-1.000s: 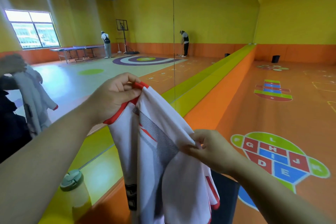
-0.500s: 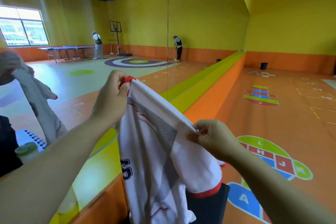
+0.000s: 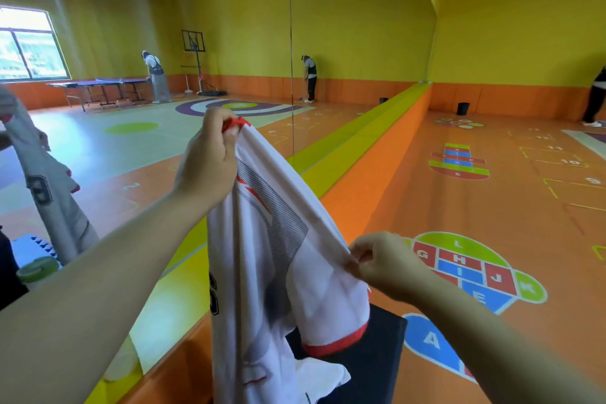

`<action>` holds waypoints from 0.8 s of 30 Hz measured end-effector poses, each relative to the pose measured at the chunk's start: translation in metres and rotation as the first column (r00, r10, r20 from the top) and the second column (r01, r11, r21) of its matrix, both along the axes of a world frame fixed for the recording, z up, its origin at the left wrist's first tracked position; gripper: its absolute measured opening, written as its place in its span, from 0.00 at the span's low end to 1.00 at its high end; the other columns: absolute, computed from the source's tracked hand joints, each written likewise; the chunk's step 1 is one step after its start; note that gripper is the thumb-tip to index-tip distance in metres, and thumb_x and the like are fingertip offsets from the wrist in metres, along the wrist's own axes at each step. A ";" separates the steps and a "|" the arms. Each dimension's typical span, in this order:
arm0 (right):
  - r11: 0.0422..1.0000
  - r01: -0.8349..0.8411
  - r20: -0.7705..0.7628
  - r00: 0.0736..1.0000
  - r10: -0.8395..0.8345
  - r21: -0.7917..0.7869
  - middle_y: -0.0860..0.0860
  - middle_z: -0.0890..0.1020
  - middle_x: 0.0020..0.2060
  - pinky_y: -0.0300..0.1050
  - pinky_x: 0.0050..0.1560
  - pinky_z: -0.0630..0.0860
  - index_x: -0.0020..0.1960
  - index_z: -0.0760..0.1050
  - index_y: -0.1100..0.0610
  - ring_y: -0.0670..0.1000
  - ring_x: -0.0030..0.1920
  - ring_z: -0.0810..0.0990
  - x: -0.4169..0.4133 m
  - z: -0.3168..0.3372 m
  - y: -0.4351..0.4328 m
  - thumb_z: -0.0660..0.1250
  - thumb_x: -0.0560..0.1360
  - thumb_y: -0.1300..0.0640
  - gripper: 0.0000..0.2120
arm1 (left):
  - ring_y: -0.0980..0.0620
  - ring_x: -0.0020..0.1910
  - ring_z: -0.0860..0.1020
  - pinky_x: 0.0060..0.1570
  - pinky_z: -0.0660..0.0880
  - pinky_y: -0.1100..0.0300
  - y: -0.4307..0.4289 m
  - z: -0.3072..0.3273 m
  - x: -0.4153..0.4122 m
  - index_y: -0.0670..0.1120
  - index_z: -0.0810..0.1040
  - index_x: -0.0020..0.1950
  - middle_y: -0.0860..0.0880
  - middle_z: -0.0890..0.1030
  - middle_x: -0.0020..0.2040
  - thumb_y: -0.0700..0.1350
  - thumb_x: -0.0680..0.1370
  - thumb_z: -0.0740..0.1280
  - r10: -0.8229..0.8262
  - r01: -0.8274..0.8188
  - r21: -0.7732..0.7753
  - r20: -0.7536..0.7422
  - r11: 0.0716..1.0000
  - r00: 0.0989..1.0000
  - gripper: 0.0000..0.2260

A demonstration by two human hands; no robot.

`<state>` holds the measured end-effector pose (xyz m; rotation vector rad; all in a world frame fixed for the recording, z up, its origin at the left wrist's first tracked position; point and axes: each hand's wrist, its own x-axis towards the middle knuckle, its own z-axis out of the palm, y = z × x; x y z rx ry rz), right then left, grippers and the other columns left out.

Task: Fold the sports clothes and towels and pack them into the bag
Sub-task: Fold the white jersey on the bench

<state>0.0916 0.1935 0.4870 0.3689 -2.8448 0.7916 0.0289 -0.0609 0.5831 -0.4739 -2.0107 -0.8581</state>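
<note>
I hold up a white sports jersey [image 3: 262, 256] with red trim and a grey striped panel; it hangs in front of me. My left hand [image 3: 208, 162] grips its red-edged top, raised high. Lower and to the right, my right hand [image 3: 383, 264] pinches the shoulder seam near a sleeve. The red-cuffed sleeve droops below that hand. Under the jersey sits a dark, flat-topped thing [image 3: 370, 357], possibly the bag, with a bit of white cloth [image 3: 323, 374] on it. A mirror on the left reflects the jersey [image 3: 46, 193].
A long orange and yellow-green padded bench [image 3: 370, 147] runs away from me along the mirror wall. A green-lidded bottle [image 3: 36, 272] shows in the mirror at the lower left. Hopscotch markings cover the orange floor to the right. People stand far off by the walls.
My left hand has lifted the jersey's top higher and my right hand has slid right and down along the seam, spreading the cloth. The camera has turned slightly.
</note>
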 end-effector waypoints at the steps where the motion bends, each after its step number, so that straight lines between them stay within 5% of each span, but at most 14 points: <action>1: 1.000 -0.016 0.020 1.000 0.015 0.020 0.40 0.75 0.30 0.26 0.34 0.68 0.40 0.79 0.51 0.35 0.32 0.72 0.002 -0.003 -0.003 0.69 0.72 0.58 0.04 | 0.42 0.49 0.75 0.42 0.62 0.62 0.001 0.001 0.000 0.37 0.70 0.58 0.42 0.77 0.51 0.39 0.81 0.56 -0.002 0.002 -0.001 0.001 1.000 1.000 0.09; 6: 1.000 0.010 0.097 0.995 -0.009 -0.014 0.44 0.75 0.31 0.39 0.37 0.70 0.35 0.71 0.49 0.43 0.34 0.73 0.002 -0.012 -0.002 0.66 0.70 0.61 0.10 | 0.41 0.48 0.75 0.42 0.64 0.59 0.001 0.003 -0.003 0.38 0.70 0.58 0.43 0.77 0.50 0.42 0.81 0.55 -0.003 0.002 -0.027 -0.009 1.000 1.000 0.10; 11: 0.948 0.151 0.087 0.987 -0.132 -0.279 0.47 0.75 0.40 0.42 0.40 0.68 0.51 0.70 0.53 0.48 0.41 0.74 -0.005 -0.004 0.012 0.61 0.75 0.63 0.08 | 0.38 0.50 0.75 0.43 0.63 0.59 -0.011 0.000 -0.004 0.37 0.69 0.59 0.38 0.78 0.52 0.41 0.82 0.56 0.053 -0.053 0.025 0.007 0.998 0.999 0.09; 16: 0.984 0.135 0.022 0.991 -0.133 -0.117 0.52 0.76 0.36 0.48 0.39 0.66 0.40 0.72 0.55 0.56 0.41 0.74 -0.013 0.013 0.029 0.57 0.78 0.63 0.10 | 0.45 0.45 0.74 0.42 0.63 0.62 -0.015 -0.002 -0.001 0.37 0.70 0.58 0.42 0.77 0.47 0.44 0.80 0.63 0.013 -0.014 0.052 0.037 0.999 0.999 0.13; 20: 0.968 0.174 -0.026 0.983 -0.181 -0.178 0.53 0.78 0.39 0.49 0.41 0.69 0.44 0.70 0.50 0.54 0.41 0.75 -0.010 0.026 0.042 0.56 0.81 0.58 0.08 | 0.49 0.46 0.71 0.40 0.63 0.62 -0.017 -0.001 0.003 0.44 0.73 0.59 0.49 0.75 0.48 0.48 0.73 0.71 -0.014 -0.003 0.090 0.189 0.996 0.982 0.18; 24: 0.962 0.186 -0.116 0.970 -0.211 -0.199 0.52 0.79 0.40 0.46 0.41 0.68 0.49 0.72 0.50 0.53 0.42 0.75 -0.004 0.041 0.054 0.56 0.80 0.61 0.08 | 0.48 0.41 0.70 0.33 0.66 0.71 -0.017 -0.004 0.004 0.42 0.76 0.50 0.45 0.75 0.42 0.45 0.70 0.75 -0.053 0.022 0.116 0.276 0.993 0.960 0.14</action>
